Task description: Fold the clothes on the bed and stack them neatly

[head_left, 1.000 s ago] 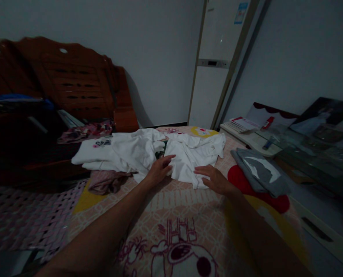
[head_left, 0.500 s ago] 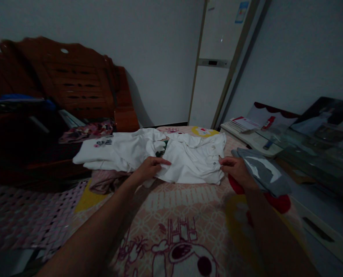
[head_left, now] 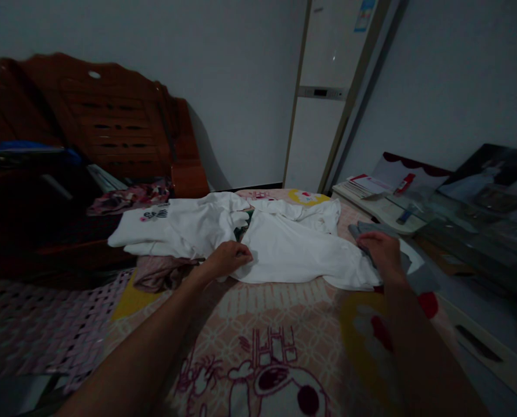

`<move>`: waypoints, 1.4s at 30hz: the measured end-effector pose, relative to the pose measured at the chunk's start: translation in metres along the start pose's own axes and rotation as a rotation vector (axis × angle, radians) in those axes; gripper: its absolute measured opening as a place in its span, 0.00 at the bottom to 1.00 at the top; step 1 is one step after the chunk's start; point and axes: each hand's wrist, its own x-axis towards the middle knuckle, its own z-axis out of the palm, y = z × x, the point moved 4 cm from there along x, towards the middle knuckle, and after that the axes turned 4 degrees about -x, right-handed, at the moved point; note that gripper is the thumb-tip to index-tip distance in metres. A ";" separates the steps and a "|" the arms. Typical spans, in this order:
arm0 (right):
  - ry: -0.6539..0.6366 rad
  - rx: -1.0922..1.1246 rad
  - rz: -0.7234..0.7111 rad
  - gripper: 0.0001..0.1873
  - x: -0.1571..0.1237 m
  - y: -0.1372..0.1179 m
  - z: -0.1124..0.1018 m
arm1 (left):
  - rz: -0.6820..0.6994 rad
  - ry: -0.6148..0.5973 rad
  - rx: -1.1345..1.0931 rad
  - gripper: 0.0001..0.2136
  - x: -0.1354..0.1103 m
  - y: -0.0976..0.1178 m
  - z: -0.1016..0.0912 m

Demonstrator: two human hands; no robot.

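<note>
A white shirt (head_left: 288,255) lies spread across the patterned blanket in front of me, with part of it bunched along its far edge. My left hand (head_left: 229,258) is closed at its left edge, fingers pinching the cloth. At the right end, my right hand (head_left: 383,250) has its fingers pressed together on the stretched-out part of the shirt; the exact grip is partly hidden. Beneath and behind that hand lies a folded grey garment (head_left: 419,278). To the left of the shirt rests another white top (head_left: 193,223) with a small dark and pink print.
A pinkish-brown cloth (head_left: 158,273) pokes out below the white top. The pink patterned blanket (head_left: 276,324) covers the surface. A wooden chair (head_left: 115,121) stands at left, a glass-topped stand (head_left: 471,214) at right, and a tall white air conditioner (head_left: 315,139) behind.
My right hand has moved right and drawn a part of the white shirt out toward the grey garment, partly covering it. My left hand stays near the left edge, its fingers now more curled.
</note>
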 end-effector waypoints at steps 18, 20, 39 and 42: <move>-0.947 -0.594 -0.514 0.05 -0.098 -0.061 0.092 | -0.041 -0.210 0.137 0.19 -0.009 0.004 -0.008; -1.121 -0.467 -0.383 0.03 -0.102 -0.075 0.084 | -0.013 -0.345 0.074 0.17 -0.017 0.008 -0.011; -1.929 -0.198 0.216 0.17 -0.183 -0.074 0.107 | 0.055 -0.446 -0.316 0.15 -0.030 0.030 -0.004; -1.752 -0.079 0.196 0.17 -0.167 -0.075 0.109 | -0.015 0.118 0.127 0.13 -0.003 0.009 -0.009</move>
